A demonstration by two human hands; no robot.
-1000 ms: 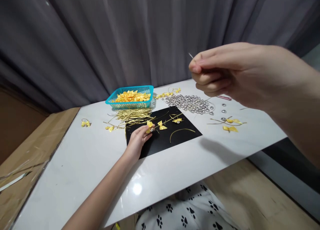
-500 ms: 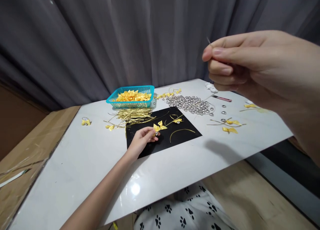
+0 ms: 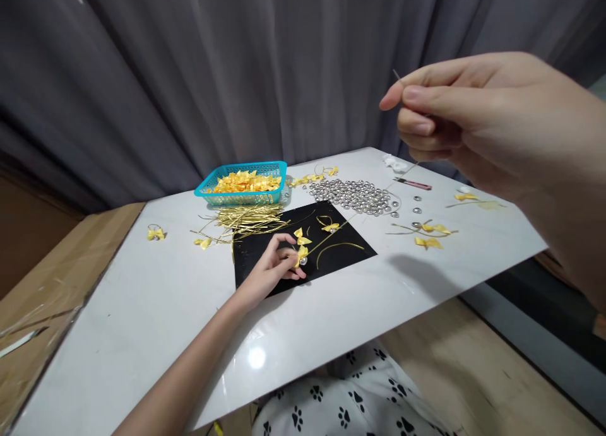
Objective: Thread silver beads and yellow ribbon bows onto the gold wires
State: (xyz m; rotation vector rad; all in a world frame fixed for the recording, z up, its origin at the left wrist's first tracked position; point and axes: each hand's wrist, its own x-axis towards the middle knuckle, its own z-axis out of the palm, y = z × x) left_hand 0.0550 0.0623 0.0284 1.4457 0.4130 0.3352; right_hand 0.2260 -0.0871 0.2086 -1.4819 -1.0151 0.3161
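Observation:
My left hand point(image 3: 279, 265), low over the black mat point(image 3: 348, 250), pinches a yellow ribbon bow point(image 3: 302, 254) with a silver bead on it. Another yellow bow point(image 3: 302, 236) sits just above those fingers. Raised high at the right, my right hand point(image 3: 473, 111) is closed, thumb against index finger, on a thin thread point(image 3: 398, 76) whose short end sticks up past the fingertips; whether a needle is on it I cannot tell. A fine line of thread slants from the left hand's bow up towards the right hand.
A teal basket point(image 3: 240, 202) of yellow bows stands at the back, with gold wire strips point(image 3: 250, 220) before it. Silver beads point(image 3: 353, 196) lie scattered right of it, near a pink-handled cutter point(image 3: 413, 183). More bows with wires point(image 3: 428, 242) lie at the right. Cardboard point(image 3: 42, 335) borders the table's left.
My left hand has moved slightly down and its index finger has lifted off the bow. My right hand stays raised, still pinching the thread. The view has shifted slightly.

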